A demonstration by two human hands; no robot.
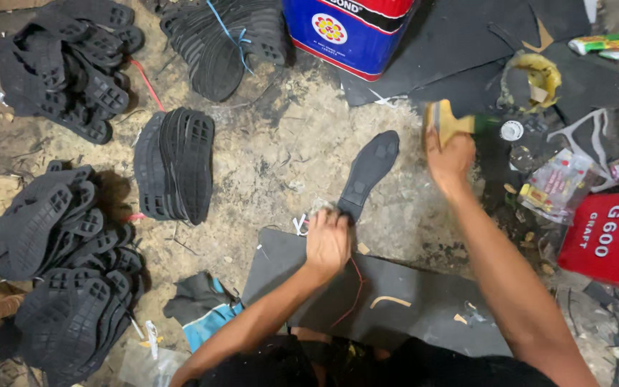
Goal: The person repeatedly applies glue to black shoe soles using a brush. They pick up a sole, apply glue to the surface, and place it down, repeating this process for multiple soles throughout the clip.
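My left hand [327, 242] grips the heel end of a black rubber shoe sole [370, 172], which points away from me over the dirt floor. My right hand [450, 158] is raised to the right of the sole and holds a brush [444, 122] with a yellowish glue-coated head and a green handle. The brush is blurred. Under my left forearm lies a dark rubber sheet [402, 301] with a thin red thread on it.
Stacks of black soles lie at the left [59, 272], centre-left [175, 163] and top [66, 64]. A blue and red tin [349, 32] stands at the top. An open glue can [535, 79], wrappers and a red box [614, 240] sit at the right.
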